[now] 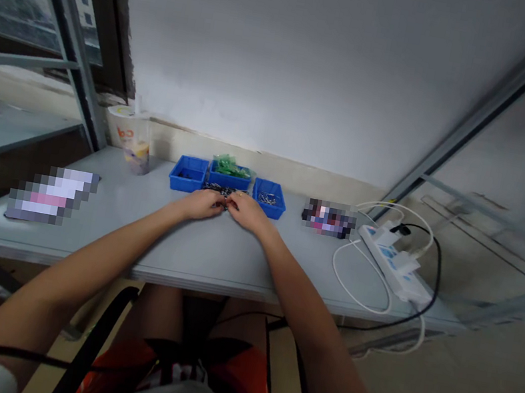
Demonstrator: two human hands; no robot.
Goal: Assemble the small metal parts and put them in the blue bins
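Observation:
My left hand (205,205) and my right hand (245,211) meet fingertip to fingertip over the grey table, fingers bent and pressed together. Whatever they pinch is too small to make out. Just beyond the fingers lies a pile of small dark parts (223,189), partly covered by the hands. Behind it sits a blue tray (229,179) with green plastic packets (231,166). A blue tray (188,174) with a few dark items is on the left, and another blue tray (268,209) with small silvery pieces (268,199) is on the right, beside my right hand.
A plastic cup (136,142) with a straw stands at the back left. One phone (53,195) lies at the left, a blurred device (328,219) at the right. A white power strip (395,264) with looping cables occupies the right end. The table's front edge (206,285) crosses below my forearms.

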